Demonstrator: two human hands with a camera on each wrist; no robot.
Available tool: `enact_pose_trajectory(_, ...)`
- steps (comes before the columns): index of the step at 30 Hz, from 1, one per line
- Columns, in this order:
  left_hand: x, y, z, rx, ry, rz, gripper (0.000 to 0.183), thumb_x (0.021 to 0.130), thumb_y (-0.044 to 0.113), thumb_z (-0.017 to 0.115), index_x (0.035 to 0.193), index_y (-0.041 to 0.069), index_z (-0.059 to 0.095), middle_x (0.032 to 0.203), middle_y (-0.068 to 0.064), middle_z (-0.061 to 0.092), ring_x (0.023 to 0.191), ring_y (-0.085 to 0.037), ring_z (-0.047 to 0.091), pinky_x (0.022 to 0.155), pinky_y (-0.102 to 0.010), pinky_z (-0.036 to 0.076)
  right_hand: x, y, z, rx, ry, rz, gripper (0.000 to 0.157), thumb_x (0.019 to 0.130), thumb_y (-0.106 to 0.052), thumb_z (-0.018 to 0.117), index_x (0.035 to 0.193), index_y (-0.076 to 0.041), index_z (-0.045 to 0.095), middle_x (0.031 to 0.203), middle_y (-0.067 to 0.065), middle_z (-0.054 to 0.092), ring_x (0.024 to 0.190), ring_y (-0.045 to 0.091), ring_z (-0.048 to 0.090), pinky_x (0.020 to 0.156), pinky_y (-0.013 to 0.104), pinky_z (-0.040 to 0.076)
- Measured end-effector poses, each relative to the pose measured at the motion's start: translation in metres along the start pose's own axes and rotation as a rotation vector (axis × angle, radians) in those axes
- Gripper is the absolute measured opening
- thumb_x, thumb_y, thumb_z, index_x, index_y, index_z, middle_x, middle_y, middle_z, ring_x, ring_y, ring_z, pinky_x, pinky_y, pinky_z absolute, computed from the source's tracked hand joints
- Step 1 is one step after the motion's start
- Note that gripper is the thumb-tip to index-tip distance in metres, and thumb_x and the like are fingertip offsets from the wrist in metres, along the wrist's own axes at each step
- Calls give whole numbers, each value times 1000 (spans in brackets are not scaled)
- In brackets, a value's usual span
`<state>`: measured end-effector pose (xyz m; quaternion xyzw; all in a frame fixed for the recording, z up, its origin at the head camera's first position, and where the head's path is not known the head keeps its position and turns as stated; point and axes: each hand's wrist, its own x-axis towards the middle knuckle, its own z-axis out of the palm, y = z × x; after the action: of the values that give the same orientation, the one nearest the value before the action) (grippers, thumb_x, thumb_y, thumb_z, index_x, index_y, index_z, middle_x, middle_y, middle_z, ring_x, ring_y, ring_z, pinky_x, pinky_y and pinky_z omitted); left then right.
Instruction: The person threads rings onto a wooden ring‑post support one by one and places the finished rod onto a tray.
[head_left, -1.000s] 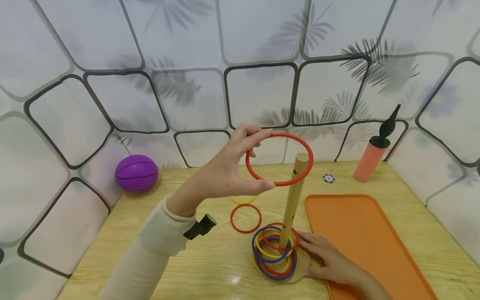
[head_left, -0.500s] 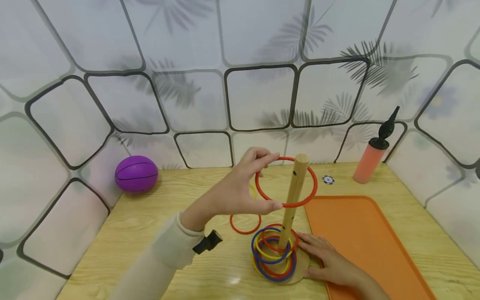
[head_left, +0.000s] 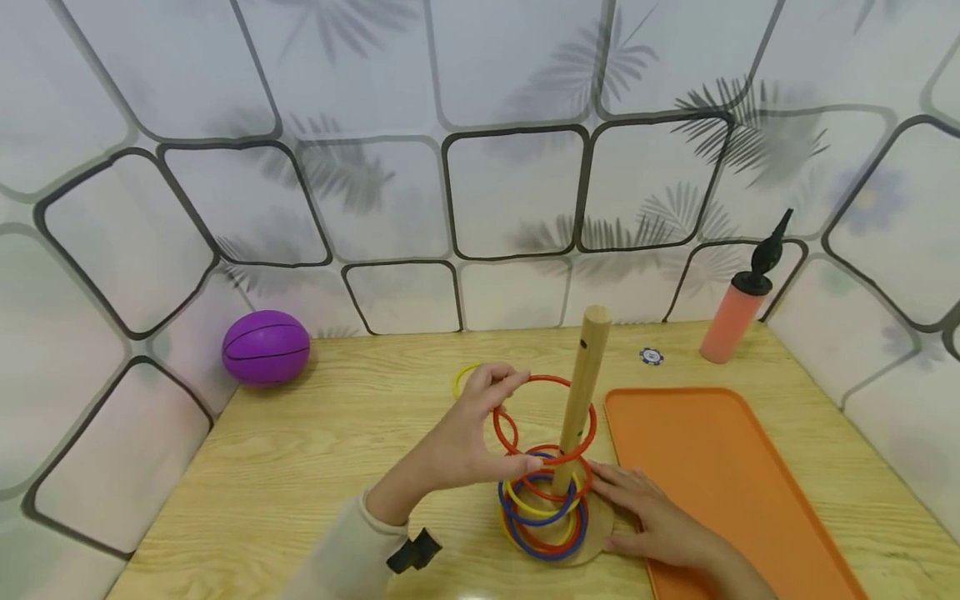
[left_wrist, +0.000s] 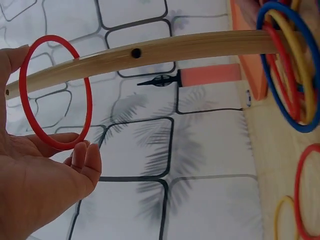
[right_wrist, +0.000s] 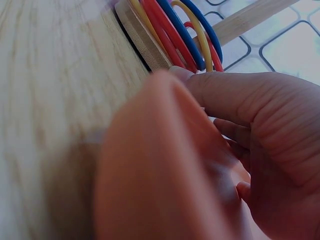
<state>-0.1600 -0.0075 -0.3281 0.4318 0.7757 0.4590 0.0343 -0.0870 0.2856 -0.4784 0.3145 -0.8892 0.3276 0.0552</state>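
My left hand (head_left: 465, 442) pinches a red ring (head_left: 595, 427) between thumb and fingers. In the left wrist view, the upright wooden post (left_wrist: 200, 46) passes through that ring (left_wrist: 89, 102), which encircles it partway up. Around the foot of the post (head_left: 587, 367), several red, yellow and blue rings lie loosely stacked, a blue ring (head_left: 542, 556) among them. My right hand (head_left: 663, 525) rests at the right side of the round wooden base (head_left: 599, 529), fingers extended and thumb touching its edge. Another red ring (head_left: 513, 427) lies on the table, partly hidden behind my left hand.
A yellow ring (head_left: 456, 382) lies further back on the table. An orange tray (head_left: 697, 458) lies under and beside my right hand. Behind are a purple ball (head_left: 266, 348), a poker chip (head_left: 652, 357) and a pink hand pump (head_left: 731, 325) near the wall.
My left hand has lowered the red ring from the top of the post to partway down, so the ring now surrounds it. My right hand has stayed at the base.
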Motion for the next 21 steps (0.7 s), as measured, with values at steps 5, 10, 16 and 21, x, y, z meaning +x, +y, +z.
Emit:
enact_pose_trajectory(5, -12, -15, 17, 8, 2, -59, 82, 75, 27, 79, 143, 3, 39, 129, -8, 34, 112, -21, 37, 92, -38, 39, -1, 1, -2, 11, -17, -6, 65, 85, -32, 70, 140, -6, 46, 148, 14, 36, 139, 1, 15, 106, 10, -5)
enact_pose_trajectory(10, -18, -25, 31, -13, 10, -99, 81, 75, 28, 79, 142, 1, 40, 127, -7, 35, 111, -21, 38, 92, -38, 40, -1, 1, -4, -9, -2, -6, 65, 84, -33, 70, 140, -7, 47, 148, 12, 37, 138, 1, 15, 107, 11, -4)
enact_pose_trajectory(16, -26, -37, 45, -33, 23, -156, 83, 73, 30, 80, 142, 5, 42, 128, -5, 35, 115, -21, 38, 96, -42, 39, -1, 0, -4, 21, -27, 23, 66, 86, -36, 68, 142, -12, 44, 150, 8, 34, 139, 6, 18, 106, 10, -5)
enact_pose_trajectory(21, -31, -47, 54, -27, 2, -195, 84, 73, 32, 80, 142, 4, 41, 127, -4, 36, 115, -20, 39, 97, -40, 39, 0, -1, -2, 19, -14, -2, 66, 85, -34, 69, 141, -9, 45, 147, 15, 37, 139, 2, 16, 106, 11, -5)
